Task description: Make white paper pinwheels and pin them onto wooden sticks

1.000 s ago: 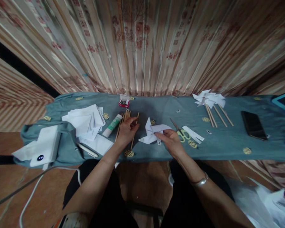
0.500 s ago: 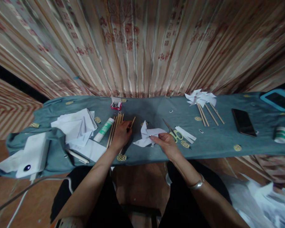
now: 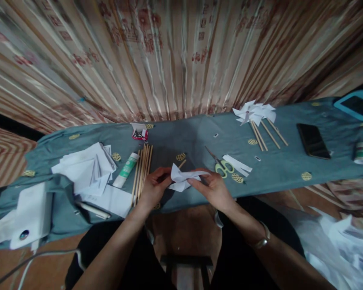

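Note:
My left hand (image 3: pixel 153 186) and my right hand (image 3: pixel 213 188) meet over the near edge of the blue-covered table (image 3: pixel 284 171). Between them is a white folded paper pinwheel (image 3: pixel 181 177). My right hand pinches its right side. My left hand is closed on a thin wooden stick (image 3: pixel 181 164), whose tip pokes out behind the paper. A bundle of more wooden sticks (image 3: pixel 142 169) lies just left of my left hand.
A glue stick (image 3: pixel 125 169), a pile of white paper (image 3: pixel 84 167), a small red box (image 3: pixel 140 134) and a white device (image 3: pixel 27 217) lie left. Green-handled scissors (image 3: pixel 222 164), paper strips (image 3: pixel 237 164), finished pinwheels on sticks (image 3: pixel 255 114), a black phone (image 3: pixel 313 141) and a tablet (image 3: pixel 358 104) lie right.
My left hand has lifted one stick from the bundle and brought it to the pinwheel. My right hand raised the pinwheel off the cloth toward me. The view has tilted.

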{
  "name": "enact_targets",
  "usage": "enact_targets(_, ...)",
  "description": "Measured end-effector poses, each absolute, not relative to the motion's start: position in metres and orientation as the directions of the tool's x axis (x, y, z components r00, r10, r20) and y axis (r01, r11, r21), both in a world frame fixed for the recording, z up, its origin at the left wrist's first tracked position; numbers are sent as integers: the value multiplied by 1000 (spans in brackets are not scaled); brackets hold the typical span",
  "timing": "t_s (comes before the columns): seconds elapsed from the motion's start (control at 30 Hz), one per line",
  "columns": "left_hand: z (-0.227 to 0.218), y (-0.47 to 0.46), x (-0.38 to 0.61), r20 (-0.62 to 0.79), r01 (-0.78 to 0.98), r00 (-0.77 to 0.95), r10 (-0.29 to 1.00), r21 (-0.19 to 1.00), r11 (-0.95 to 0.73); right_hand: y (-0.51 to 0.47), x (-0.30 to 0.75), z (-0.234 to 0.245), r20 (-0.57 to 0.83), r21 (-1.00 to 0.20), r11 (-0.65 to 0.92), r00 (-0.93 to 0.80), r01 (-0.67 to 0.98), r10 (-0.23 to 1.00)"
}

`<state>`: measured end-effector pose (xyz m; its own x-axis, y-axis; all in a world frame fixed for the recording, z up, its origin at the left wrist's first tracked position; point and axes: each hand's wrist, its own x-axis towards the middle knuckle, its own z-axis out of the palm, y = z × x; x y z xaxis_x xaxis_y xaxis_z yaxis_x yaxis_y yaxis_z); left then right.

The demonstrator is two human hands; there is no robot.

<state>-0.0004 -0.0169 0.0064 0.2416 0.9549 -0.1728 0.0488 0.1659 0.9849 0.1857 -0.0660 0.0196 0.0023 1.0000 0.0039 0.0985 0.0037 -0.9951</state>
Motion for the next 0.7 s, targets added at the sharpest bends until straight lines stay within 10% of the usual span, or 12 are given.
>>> enact_targets(0.7,21,-42,14,-481,-257,331,812,782,568,-77,195,48,479,-717,433,-65,546,876)
